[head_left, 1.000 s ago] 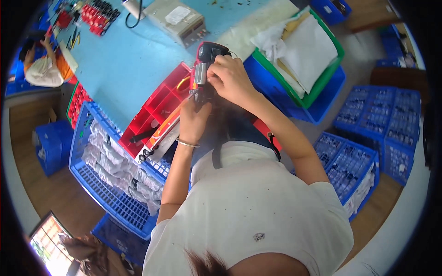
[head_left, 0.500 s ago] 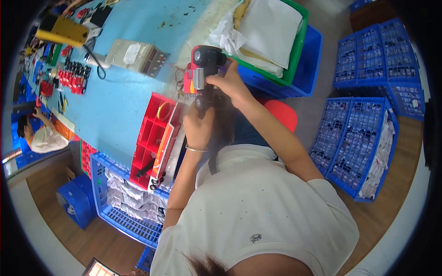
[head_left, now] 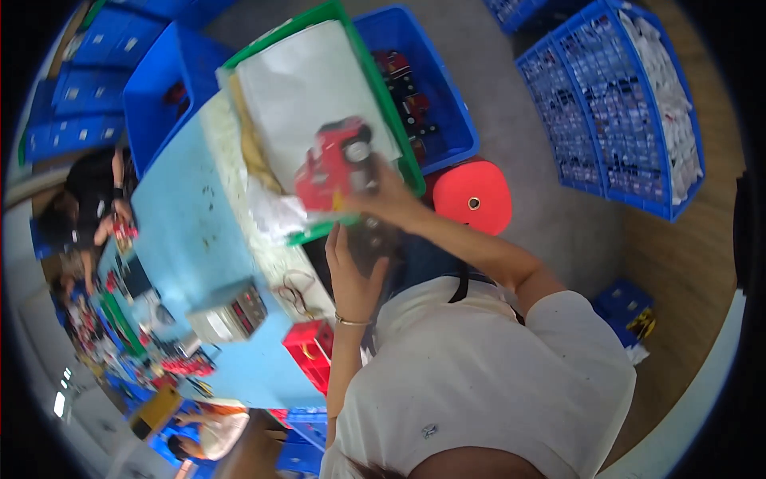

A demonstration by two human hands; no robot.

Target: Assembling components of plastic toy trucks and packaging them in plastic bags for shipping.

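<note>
My right hand [head_left: 389, 193] grips a toy car [head_left: 325, 172], red with black wheels, smeared by motion. The car is over the white sheets [head_left: 307, 76] lying in a green-rimmed tray [head_left: 369, 68]; I cannot tell whether it touches them. My left hand [head_left: 351, 271] is just nearer to me, fingers apart, with nothing seen in it. A dark, blurred shape [head_left: 372, 239] shows between my hands, too unclear to name.
A blue bin [head_left: 456, 108] holding red and black toy parts is right of the tray, with a red stool seat [head_left: 473, 198] nearer. The blue table [head_left: 179, 215] bears a grey box device [head_left: 227, 315] and a red compartment tray [head_left: 307, 351]. Other people work at left.
The view has swung right. Both hands held the toy car by the table edge; now only my right hand has it, over the tray of sheets. My left hand has let go and opened.
</note>
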